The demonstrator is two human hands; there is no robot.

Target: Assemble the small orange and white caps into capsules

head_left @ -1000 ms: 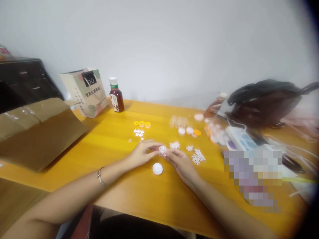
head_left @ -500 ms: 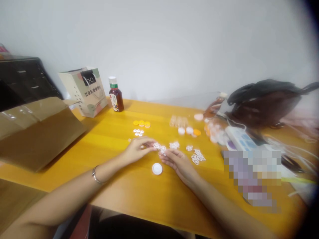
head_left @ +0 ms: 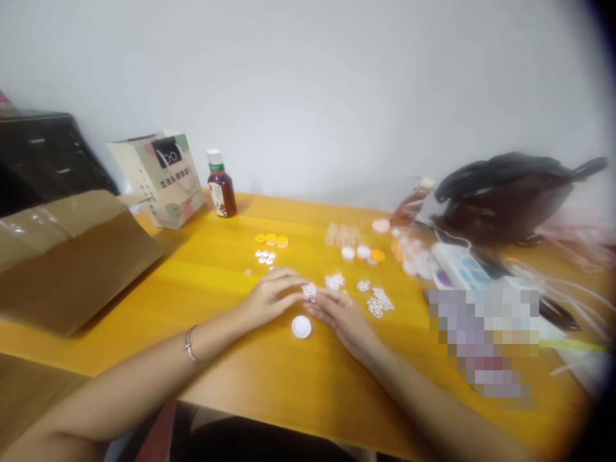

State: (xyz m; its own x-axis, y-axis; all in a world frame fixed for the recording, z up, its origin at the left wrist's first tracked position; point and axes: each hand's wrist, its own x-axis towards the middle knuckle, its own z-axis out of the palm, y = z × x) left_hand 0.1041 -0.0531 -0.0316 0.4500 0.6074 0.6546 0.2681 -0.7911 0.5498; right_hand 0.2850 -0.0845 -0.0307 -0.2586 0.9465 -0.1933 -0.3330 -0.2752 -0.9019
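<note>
Over the middle of the table, my left hand [head_left: 275, 296] and my right hand [head_left: 342, 316] meet at the fingertips, both pinching small white openwork pieces [head_left: 309, 292]. The pieces overlap, and I cannot tell whether they are joined. A round white cap [head_left: 301, 327] lies on the table just below the fingers. To the right of my right hand rests a loose group of similar white openwork pieces [head_left: 381, 301]. Beyond my left hand are several small white discs [head_left: 265, 256] and a row of three yellow caps [head_left: 271, 239].
A cardboard box [head_left: 77, 256], a paper bag [head_left: 176, 186] and a dark drink bottle [head_left: 221, 186] stand at the left. Clear cylinders [head_left: 342, 234] lie at the back. On the right are a dark bag [head_left: 505, 199], a power strip [head_left: 462, 266] and cables.
The white openwork pieces, held side by side before, now overlap between my fingertips. My two hands have come closer together. The view has shifted slightly.
</note>
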